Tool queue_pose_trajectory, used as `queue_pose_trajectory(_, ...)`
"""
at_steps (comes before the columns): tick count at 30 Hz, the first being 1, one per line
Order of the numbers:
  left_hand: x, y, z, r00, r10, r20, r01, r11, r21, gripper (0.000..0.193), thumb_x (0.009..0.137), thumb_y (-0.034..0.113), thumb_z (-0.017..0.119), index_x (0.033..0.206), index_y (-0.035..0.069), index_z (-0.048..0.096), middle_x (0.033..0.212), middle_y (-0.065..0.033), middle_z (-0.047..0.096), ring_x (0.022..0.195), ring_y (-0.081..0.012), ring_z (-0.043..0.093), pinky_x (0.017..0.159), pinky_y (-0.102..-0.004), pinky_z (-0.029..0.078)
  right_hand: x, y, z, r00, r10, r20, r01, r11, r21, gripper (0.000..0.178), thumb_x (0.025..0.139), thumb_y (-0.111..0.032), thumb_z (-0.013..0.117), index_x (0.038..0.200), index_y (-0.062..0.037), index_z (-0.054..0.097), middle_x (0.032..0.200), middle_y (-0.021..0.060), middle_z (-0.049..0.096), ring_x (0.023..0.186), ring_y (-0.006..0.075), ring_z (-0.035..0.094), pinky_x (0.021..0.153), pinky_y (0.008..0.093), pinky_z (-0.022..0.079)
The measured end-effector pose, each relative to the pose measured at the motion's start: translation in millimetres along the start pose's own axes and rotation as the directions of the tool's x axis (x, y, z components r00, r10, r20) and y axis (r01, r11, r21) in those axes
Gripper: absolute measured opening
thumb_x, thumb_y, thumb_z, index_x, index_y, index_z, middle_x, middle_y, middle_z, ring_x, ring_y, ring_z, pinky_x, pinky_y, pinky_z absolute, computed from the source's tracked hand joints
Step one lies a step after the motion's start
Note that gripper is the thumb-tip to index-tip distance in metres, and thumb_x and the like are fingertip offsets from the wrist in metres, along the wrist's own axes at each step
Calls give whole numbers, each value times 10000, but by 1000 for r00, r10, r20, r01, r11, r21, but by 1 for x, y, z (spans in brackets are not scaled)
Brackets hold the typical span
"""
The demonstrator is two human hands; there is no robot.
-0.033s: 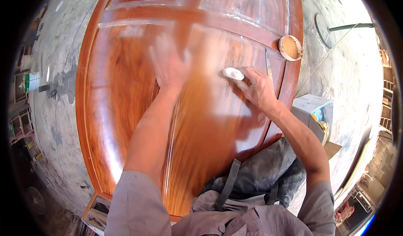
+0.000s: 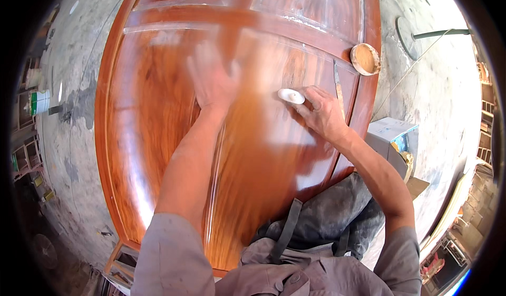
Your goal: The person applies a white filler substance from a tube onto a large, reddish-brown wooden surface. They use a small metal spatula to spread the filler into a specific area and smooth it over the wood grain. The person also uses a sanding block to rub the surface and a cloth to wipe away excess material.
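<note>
A large glossy reddish-brown panelled wooden door lies flat in front of me. My left hand rests on its middle, palm down with the fingers stretched out, though the picture is hazy there. My right hand pinches a small white oval piece between thumb and fingers, over the right-hand panel near a streaky patch of grain. What exactly the white piece is, I cannot tell. Just beyond that hand lies a thin scraper-like blade. A round tub of tan paste sits on the door's right edge.
A cardboard box with blue and yellow contents stands on the concrete floor to the right. Farther off is a dark hose-like rod. A white and green bucket stands far left. My bent knee is against the door's near right part.
My right hand and the white piece have shifted very slightly left and down. My left hand stays where it was.
</note>
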State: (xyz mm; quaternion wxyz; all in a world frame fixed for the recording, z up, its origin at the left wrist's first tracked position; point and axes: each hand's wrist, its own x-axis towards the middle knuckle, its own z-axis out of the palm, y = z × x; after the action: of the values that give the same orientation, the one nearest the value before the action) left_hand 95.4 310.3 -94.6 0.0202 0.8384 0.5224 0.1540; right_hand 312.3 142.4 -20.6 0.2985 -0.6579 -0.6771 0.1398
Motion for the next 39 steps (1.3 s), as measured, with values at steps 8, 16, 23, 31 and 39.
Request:
queue_pose_trajectory(8, 2, -2, 3, 1000, 1, 13, -1, 1000, 11, 722, 1051, 439, 563, 1557, -67, 459, 1673, -237, 399, 1594, -351, 306, 1319, -563, 162, -15, -6, 2, 999, 45, 19, -45, 999, -12, 273, 840, -99, 859, 1062, -42, 710, 883, 153, 707, 837, 363, 696, 739, 449, 570)
queue_pose_trajectory(16, -1, -7, 12, 999, 16, -43, -15, 1000, 26, 719, 1056, 455, 542, 1565, -46, 459, 1680, -213, 400, 1600, -329, 293, 1320, -555, 162, -55, -41, 14, 988, -48, 143, 24, 986, 166, 380, 795, -12, 837, 1146, -43, 695, 1073, 115, 748, 984, 344, 720, 857, 430, 598)
queue_pose_trajectory(23, -1, -5, 13, 999, 8, -34, -6, 998, 68, 726, 1054, 473, 537, 1558, -44, 467, 1677, -204, 407, 1596, -322, 300, 1322, -547, 161, -79, -56, 17, 983, -64, 170, 35, 985, 166, 393, 811, -14, 820, 1181, -52, 694, 1172, 110, 749, 1065, 341, 717, 897, 428, 599)
queue_pose_trajectory(31, -1, -7, 10, 1000, -9, -20, 10, 999, 48, 730, 1050, 479, 537, 1557, -43, 468, 1685, -199, 392, 1603, -317, 282, 1330, -536, 140, -62, -41, 17, 992, 2, 128, -17, 993, 116, 318, 833, -72, 822, 1120, -61, 685, 1097, 97, 743, 1026, 327, 705, 881, 425, 589)
queue_pose_trajectory(39, -3, -5, 15, 997, 29, -69, -25, 998, 55, 732, 1052, 477, 544, 1568, -35, 462, 1678, -199, 410, 1594, -324, 309, 1321, -543, 162, -136, -110, 19, 972, 2, 236, -97, 916, 389, 315, 830, -90, 849, 1087, -50, 670, 1139, 91, 748, 1070, 306, 716, 925, 418, 591)
